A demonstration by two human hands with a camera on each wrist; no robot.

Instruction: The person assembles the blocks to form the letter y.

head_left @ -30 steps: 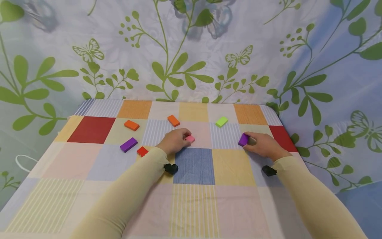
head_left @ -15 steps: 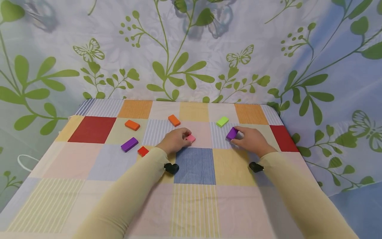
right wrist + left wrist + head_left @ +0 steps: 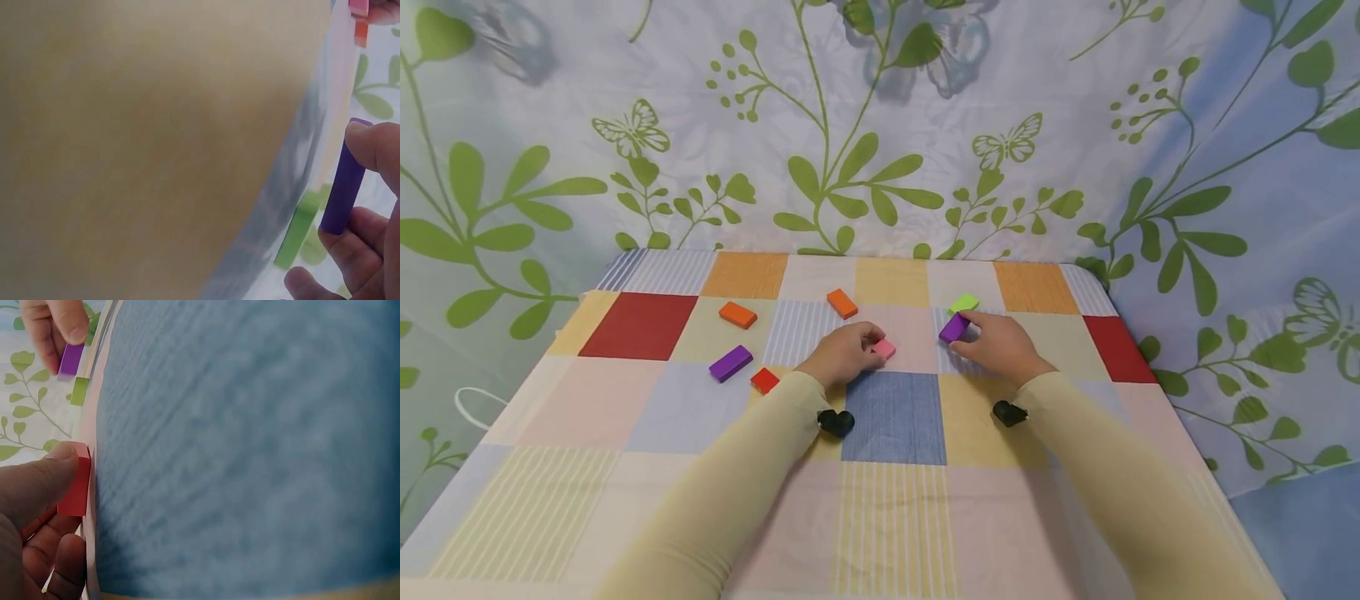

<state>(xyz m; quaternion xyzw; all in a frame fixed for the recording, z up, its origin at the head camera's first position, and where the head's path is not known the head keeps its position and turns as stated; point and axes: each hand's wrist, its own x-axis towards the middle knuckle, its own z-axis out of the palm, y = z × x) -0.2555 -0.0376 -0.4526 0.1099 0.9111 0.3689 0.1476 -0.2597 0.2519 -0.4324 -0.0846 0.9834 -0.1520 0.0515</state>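
Clearly, the smooth purple oblong block [image 3: 953,327] lies to the right of the smooth pink oblong block [image 3: 884,349] and a little farther from the person, with a short stretch of patchwork cloth [image 3: 895,425] between them. The right hand [image 3: 1000,343] pinches the purple oblong block, thumb at one end and a finger at the other, so its opening spans the length of the piece. Seen from the head, that long axis slants from near left to far right, and the block appears held above the cloth. The left hand [image 3: 841,354] holds the pink oblong block in a similar pinch, thumb against one end; fingers hide much of it from above, and whether it bears on the cloth I cannot tell.

Just beyond the purple oblong block sits a lime green oblong block [image 3: 964,302], nearer the right hand than the left. Off to the left hand's side lie a second purple block [image 3: 731,363] and a bright red block [image 3: 765,381], the latter beside the left sleeve [image 3: 737,467].
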